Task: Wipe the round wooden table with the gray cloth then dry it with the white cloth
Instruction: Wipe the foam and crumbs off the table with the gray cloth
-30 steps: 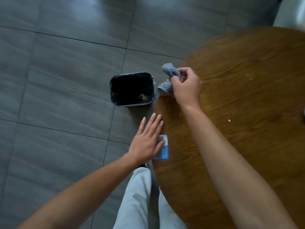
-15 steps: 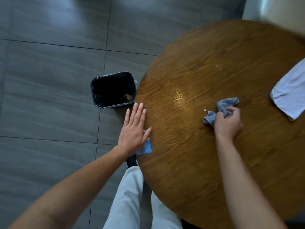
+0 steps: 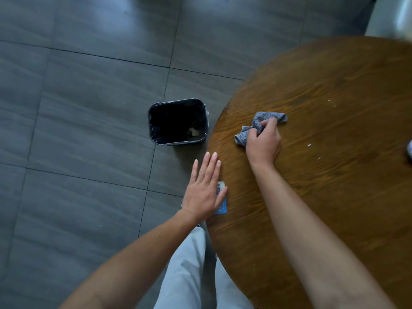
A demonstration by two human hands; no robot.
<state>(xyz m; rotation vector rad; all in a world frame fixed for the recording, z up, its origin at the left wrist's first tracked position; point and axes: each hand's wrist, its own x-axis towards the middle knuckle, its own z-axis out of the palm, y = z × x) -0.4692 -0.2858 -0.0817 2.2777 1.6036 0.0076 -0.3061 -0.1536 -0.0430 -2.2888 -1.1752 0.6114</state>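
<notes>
The round wooden table [image 3: 334,186] fills the right side of the head view. My right hand [image 3: 264,144] grips the bunched gray cloth [image 3: 256,126] and presses it on the tabletop near the left rim. My left hand [image 3: 206,190] lies flat with fingers spread at the table's left edge, partly over a blue and white card [image 3: 221,205]. Only a small corner of the white cloth [image 3: 409,150] shows at the right border. A few pale crumbs [image 3: 309,145] lie on the wood to the right of my right hand.
A black lined trash bin [image 3: 178,121] stands on the gray tiled floor [image 3: 78,130] just left of the table's edge, with some scraps inside. My legs in light trousers [image 3: 189,270] are below the table rim. A pale object [image 3: 390,16] sits beyond the table at top right.
My right hand has swept the gray cloth from the table's middle back toward the left rim near the bin. The view swung left, so the white cloth is nearly out of frame. My left hand stayed put.
</notes>
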